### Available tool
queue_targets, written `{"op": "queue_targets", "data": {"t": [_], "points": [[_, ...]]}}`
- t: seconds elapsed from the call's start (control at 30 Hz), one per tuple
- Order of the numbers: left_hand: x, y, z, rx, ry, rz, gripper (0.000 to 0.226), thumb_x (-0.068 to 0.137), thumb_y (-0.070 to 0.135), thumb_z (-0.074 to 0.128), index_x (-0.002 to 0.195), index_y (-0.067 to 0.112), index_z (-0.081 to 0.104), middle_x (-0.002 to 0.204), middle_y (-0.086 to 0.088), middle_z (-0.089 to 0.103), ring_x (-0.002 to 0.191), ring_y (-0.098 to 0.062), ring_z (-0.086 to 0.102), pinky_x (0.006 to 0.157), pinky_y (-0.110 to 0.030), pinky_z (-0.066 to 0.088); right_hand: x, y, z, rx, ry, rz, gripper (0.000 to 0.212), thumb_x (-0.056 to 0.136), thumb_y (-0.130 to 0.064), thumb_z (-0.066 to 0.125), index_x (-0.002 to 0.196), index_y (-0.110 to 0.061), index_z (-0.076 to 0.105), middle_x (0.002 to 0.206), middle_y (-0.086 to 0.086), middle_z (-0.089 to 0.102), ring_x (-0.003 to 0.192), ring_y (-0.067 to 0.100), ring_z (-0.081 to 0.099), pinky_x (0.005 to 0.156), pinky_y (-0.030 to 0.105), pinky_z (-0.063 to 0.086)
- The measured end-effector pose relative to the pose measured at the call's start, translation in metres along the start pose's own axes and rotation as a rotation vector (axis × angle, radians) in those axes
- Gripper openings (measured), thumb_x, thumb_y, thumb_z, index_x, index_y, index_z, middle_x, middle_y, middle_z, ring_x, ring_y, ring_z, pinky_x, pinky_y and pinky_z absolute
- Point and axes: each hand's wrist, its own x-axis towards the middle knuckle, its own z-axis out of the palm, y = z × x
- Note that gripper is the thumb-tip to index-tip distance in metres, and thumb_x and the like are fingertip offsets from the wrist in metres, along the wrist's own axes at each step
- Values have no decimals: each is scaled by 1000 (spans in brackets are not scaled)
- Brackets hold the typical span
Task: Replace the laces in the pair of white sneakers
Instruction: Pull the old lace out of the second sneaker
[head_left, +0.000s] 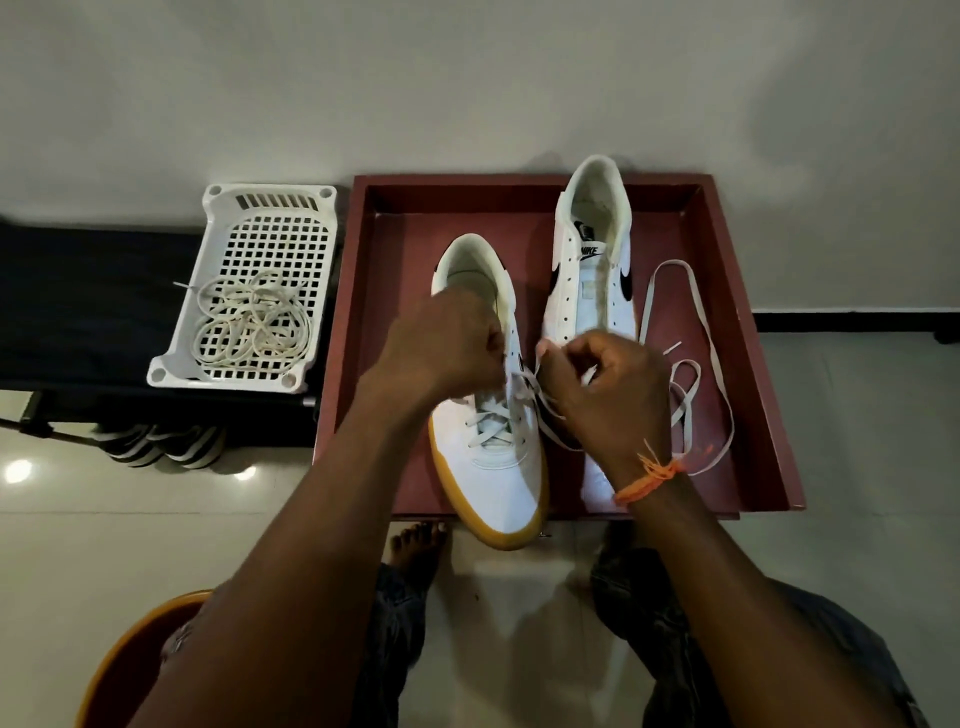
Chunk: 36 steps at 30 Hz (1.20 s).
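1. Presently, the left sneaker (488, 441) is positioned in the red tray (727, 415), toe towards the person and projecting over the near rim; it is laced across the lower eyelets only.
2. The new lace (498, 415) is judged to be light, flat and limp. It should be taken near its stiff tip, since a slack span will not feed through an eyelet.
3. The left hand (447, 345) is clenched at the left eyelet row. A lace end is probably pinched there, but the fingertips are hidden.
4. The right hand (602, 384) is pinched on the other end of the lace, just right of the tongue.
5. The sneaker is judged light, with a pliable upper and a firm gum sole; the sole edge or heel is the steadier hold.
6. The right sneaker (589, 249) lies further back in the tray, unlaced, tongue exposed.
7. A second new lace (696, 332) lies loose on the tray floor beside it, partly under the right wrist.
8. The white basket (218, 202), left of the tray, contains a tangle of old laces (252, 325), yellowed and looped together.
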Motion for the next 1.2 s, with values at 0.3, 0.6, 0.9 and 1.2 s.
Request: {"op": "queue_targets", "data": {"t": [0.3, 0.6, 0.9, 1.2], "points": [[3, -8, -11, -6, -92, -98, 18, 73, 44, 73, 82, 28, 75, 89, 9, 66, 103, -17, 48, 92, -44, 32, -31, -1, 23, -142, -256, 75, 34, 80, -47, 75, 70, -15, 76, 64, 2, 70, 60, 15, 62, 59, 24, 43], [-6, -48, -34, -136, -27, -324, 44, 44, 55, 71, 77, 26, 68, 99, -1, 65, 109, -27, 57, 105, -54, 38, -32, 1, 27, -136, -250, 75, 37, 80, -48, 73, 63, -15, 72, 61, 1, 67, 58, 14, 60, 57, 29, 46], [5, -15, 5, 25, -58, 27, 13, 73, 43, 79, 74, 30, 75, 97, 15, 61, 116, -16, 42, 106, -56, 22, -28, 2, 26, -127, -250, 90, 32, 77, -45, 79, 75, -13, 78, 72, 5, 73, 65, 18, 65, 64, 30, 51], [0, -58, -21, -158, 301, -352, 14, 69, 17, 78, 82, 15, 73, 88, -8, 70, 85, -31, 68, 79, -41, 56, -29, 0, 25, -69, -236, 116, 30, 75, -43, 80, 68, -14, 75, 66, 2, 71, 62, 13, 65, 61, 29, 51]]}}
